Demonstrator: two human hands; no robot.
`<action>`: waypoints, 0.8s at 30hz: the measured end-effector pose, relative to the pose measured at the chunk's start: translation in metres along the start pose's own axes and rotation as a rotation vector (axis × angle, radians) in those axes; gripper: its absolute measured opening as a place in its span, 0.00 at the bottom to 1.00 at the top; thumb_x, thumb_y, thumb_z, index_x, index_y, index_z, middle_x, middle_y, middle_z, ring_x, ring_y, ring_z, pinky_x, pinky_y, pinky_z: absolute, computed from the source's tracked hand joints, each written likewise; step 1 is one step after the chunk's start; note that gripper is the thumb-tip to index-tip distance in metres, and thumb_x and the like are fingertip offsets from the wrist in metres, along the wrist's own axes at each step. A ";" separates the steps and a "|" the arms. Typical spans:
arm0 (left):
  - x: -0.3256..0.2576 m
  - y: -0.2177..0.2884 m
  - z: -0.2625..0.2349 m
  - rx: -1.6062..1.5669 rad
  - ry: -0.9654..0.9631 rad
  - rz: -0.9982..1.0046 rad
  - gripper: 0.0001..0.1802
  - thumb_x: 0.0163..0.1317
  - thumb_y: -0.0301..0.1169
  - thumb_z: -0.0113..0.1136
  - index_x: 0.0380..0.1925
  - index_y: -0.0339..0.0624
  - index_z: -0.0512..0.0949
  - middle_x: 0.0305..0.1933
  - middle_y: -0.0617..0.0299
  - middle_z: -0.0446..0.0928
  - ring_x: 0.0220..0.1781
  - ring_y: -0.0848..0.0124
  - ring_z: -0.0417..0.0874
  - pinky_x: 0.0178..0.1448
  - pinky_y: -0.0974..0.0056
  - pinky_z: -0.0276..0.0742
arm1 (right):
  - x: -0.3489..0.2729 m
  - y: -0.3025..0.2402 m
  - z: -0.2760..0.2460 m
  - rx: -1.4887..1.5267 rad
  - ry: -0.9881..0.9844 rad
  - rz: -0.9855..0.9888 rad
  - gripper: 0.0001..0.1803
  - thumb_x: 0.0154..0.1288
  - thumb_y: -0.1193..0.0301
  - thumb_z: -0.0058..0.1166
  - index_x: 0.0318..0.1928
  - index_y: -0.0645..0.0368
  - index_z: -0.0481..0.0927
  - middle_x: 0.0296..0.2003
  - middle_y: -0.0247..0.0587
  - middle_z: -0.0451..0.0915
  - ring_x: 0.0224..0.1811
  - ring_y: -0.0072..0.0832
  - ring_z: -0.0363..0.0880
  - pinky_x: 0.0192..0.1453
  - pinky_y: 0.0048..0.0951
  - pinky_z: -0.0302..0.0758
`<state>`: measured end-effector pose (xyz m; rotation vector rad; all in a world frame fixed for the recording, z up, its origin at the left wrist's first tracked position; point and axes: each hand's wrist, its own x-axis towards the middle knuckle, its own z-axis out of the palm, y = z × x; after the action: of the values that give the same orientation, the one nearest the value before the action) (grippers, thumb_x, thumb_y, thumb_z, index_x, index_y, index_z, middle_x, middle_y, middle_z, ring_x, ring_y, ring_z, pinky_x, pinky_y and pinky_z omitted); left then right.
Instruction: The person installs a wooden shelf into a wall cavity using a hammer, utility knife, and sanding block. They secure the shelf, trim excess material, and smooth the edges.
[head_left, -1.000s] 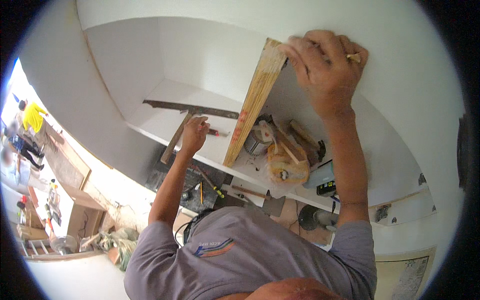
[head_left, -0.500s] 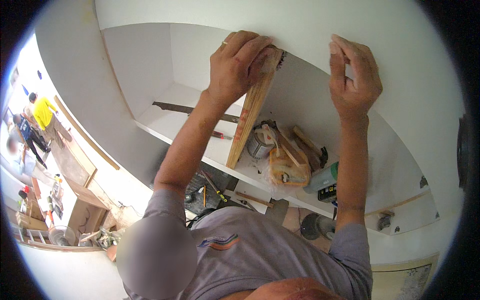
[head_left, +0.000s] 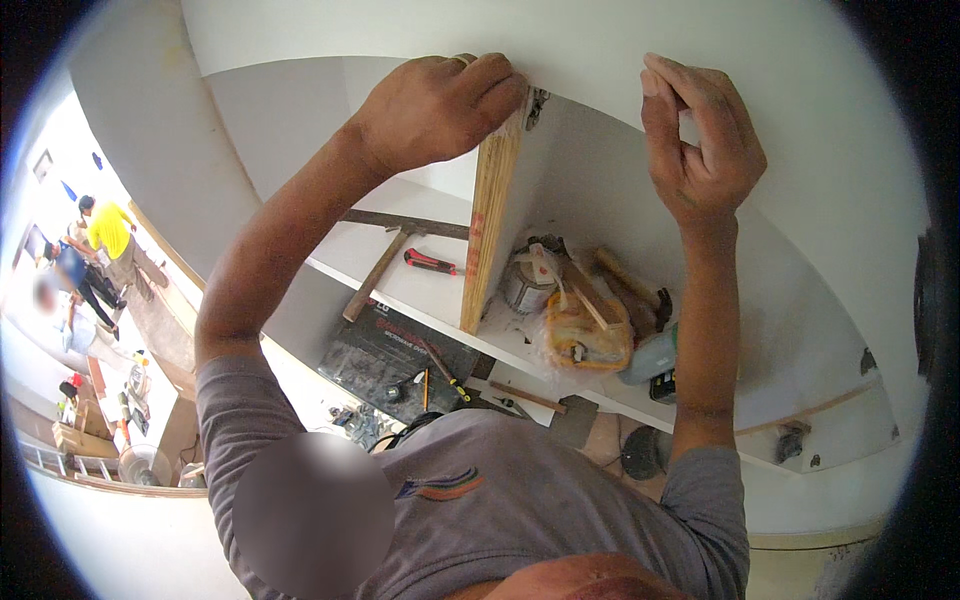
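Here, the wooden strip (head_left: 488, 235) runs below the left hand (head_left: 440, 112)

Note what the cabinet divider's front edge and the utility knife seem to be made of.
Divider's front edge: unfinished wood, perhaps solid timber or plywood, given its bare yellowish streaks. Utility knife: probably smooth plastic casing, judging by its moulded-looking red-and-black body.

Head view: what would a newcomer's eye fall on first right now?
Likely the left hand at the upper end of the wood-edged divider, and the right hand, pinched, near the white panel. Next, the red utility knife on the shelf left of the divider, and the yellow item in clear plastic to its right. Far left, a person's yellow shirt stands out.
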<state>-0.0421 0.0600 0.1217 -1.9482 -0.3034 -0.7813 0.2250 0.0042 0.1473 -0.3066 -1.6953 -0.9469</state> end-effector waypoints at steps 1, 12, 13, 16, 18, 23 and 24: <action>0.002 0.003 -0.003 0.034 -0.043 0.010 0.21 0.54 0.30 0.65 0.50 0.42 0.79 0.46 0.56 0.79 0.36 0.62 0.87 0.37 0.60 0.88 | 0.000 0.001 -0.001 0.004 0.000 -0.017 0.09 0.63 0.75 0.67 0.45 0.56 0.86 0.35 0.38 0.87 0.34 0.28 0.86 0.37 0.28 0.81; 0.028 0.026 -0.013 -0.001 -0.374 -0.222 0.16 0.62 0.31 0.60 0.49 0.39 0.77 0.46 0.50 0.77 0.44 0.56 0.84 0.45 0.58 0.84 | -0.001 -0.005 0.001 0.033 0.061 -0.033 0.07 0.63 0.79 0.64 0.42 0.62 0.84 0.28 0.41 0.82 0.26 0.31 0.81 0.29 0.28 0.76; 0.032 0.024 -0.016 -0.077 -0.534 -0.289 0.20 0.63 0.32 0.58 0.54 0.36 0.75 0.48 0.47 0.76 0.49 0.53 0.83 0.51 0.57 0.83 | 0.002 -0.007 0.003 0.051 0.084 -0.031 0.07 0.62 0.80 0.64 0.41 0.62 0.83 0.27 0.42 0.81 0.24 0.32 0.80 0.28 0.29 0.75; 0.021 0.015 -0.007 0.133 -0.180 -0.021 0.05 0.59 0.32 0.57 0.34 0.45 0.76 0.31 0.59 0.70 0.31 0.61 0.80 0.34 0.61 0.81 | 0.001 -0.003 0.009 0.130 0.152 -0.069 0.06 0.62 0.81 0.63 0.40 0.63 0.82 0.26 0.42 0.80 0.23 0.30 0.79 0.27 0.28 0.75; 0.022 0.011 -0.004 0.105 -0.238 -0.068 0.05 0.62 0.32 0.56 0.35 0.45 0.76 0.34 0.57 0.74 0.33 0.57 0.81 0.36 0.58 0.82 | -0.001 0.000 0.007 0.124 0.134 -0.059 0.06 0.62 0.81 0.63 0.39 0.63 0.82 0.25 0.42 0.80 0.23 0.29 0.79 0.27 0.28 0.74; 0.006 0.021 0.008 -0.095 -0.082 -0.827 0.14 0.71 0.41 0.55 0.39 0.41 0.79 0.44 0.54 0.81 0.44 0.52 0.84 0.46 0.53 0.83 | 0.000 -0.001 0.005 0.138 0.127 -0.032 0.04 0.63 0.80 0.62 0.38 0.64 0.82 0.26 0.41 0.81 0.24 0.28 0.78 0.28 0.28 0.74; 0.005 0.032 0.006 -0.255 0.142 -0.837 0.07 0.67 0.33 0.62 0.38 0.43 0.81 0.33 0.55 0.83 0.32 0.65 0.87 0.37 0.61 0.84 | -0.003 0.003 0.004 0.140 0.115 -0.023 0.04 0.64 0.79 0.63 0.39 0.63 0.83 0.28 0.40 0.82 0.25 0.26 0.79 0.29 0.27 0.75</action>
<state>-0.0188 0.0487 0.1004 -1.9676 -1.0067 -1.5438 0.2255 0.0095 0.1461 -0.1375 -1.6529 -0.8425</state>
